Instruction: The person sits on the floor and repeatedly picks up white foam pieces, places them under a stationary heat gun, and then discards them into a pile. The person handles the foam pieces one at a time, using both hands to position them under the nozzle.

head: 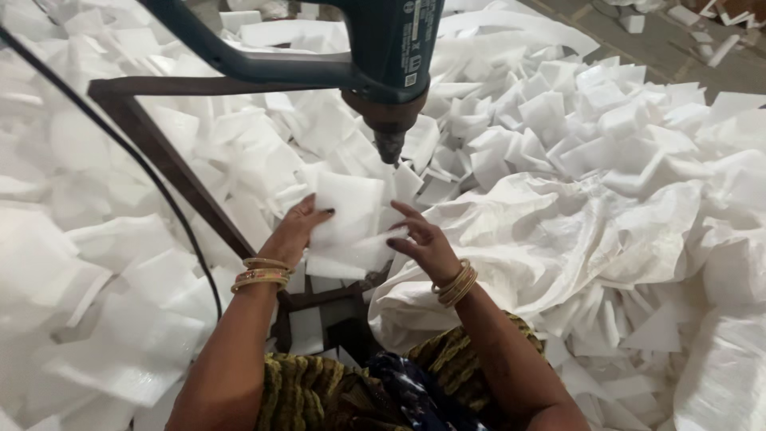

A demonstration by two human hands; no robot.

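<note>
Both of my hands hold a folded white foam sheet just below the nozzle of a dark green heat gun fixed overhead. My left hand grips the sheet's left edge with the fingers on top. My right hand pinches its right edge. Gold bangles ring both wrists. The sheet rests on a dark metal frame.
Heaps of cut white foam pieces cover the area all round. A white woven sack lies open at the right. A black cable runs down the left side. Bare floor shows at the top right.
</note>
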